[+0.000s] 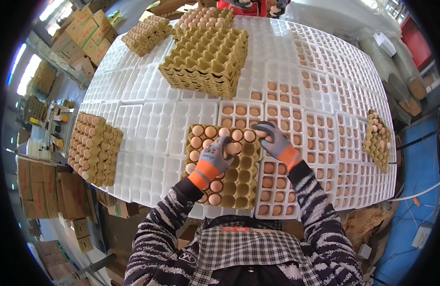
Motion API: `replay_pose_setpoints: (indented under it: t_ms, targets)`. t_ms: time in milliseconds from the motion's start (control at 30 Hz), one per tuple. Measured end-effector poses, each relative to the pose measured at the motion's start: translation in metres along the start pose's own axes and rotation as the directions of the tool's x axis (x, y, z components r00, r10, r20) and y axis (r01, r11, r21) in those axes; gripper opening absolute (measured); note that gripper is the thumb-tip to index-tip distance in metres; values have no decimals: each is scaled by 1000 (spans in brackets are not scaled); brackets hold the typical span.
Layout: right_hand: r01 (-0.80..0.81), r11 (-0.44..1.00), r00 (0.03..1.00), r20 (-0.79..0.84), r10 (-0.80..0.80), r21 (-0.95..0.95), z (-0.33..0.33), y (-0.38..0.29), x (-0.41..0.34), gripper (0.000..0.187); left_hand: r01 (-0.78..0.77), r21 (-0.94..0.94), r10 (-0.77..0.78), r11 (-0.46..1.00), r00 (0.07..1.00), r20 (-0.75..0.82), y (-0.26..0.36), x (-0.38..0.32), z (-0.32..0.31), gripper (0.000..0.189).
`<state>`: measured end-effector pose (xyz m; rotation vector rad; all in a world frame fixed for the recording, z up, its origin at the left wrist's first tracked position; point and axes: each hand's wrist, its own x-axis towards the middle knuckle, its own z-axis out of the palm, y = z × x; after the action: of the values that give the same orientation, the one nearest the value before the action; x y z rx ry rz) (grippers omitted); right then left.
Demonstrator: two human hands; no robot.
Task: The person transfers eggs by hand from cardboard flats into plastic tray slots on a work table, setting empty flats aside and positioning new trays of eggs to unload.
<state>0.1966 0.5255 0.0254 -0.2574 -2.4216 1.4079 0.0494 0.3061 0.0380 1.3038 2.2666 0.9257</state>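
Note:
My left hand point(213, 159), in a grey and orange work glove, closes its fingers on a brown egg point(230, 148) above a pulp egg tray point(244, 186). Eggs fill much of this tray's left side and far row, while several cups on its right side are bare. My right hand point(275, 140), gloved alike, pinches another egg point(261, 133) at the tray's far right corner. Beside and partly under that hand lies a white foam egg tray point(266, 107) with eggs in its cells. A nearer foam tray holds darker brown eggs point(267, 182).
Stacked pulp trays point(205, 53) stand farther back. Egg-filled pulp trays stand at the left point(86, 143) and far left point(145, 32); a partly filled one point(377, 139) lies right. White foam trays point(152, 125) cover the table. Across it, another person's gloved hand point(277, 9) shows. Cardboard boxes point(38, 186) are stacked left.

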Motion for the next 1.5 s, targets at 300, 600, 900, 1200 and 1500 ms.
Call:
replay_pose_setpoints:
  t_ms: [300,600,900,1200,1500]
  targets:
    - [-197,722,865,228,446,-664,2,-14,69,51,-153,674,14,723,978,208,6,20,18,42]
    - [-380,567,850,-33,526,-731,6,89,194,52,-11,91,23,996,991,-132,2,15,3,44]
    - [-280,816,959,-122,254,-506,18,103,229,38,-67,34,73,997,977,-202,23,45,2,47]
    - [61,993,886,-453,-101,-102,-26,161,147,36,-167,-77,151,983,973,-175,58,132,48,44]
    - [-256,966,578,-796,178,31,-140,137,-108,43,-509,-71,513,858,838,188,109,294,166,44]
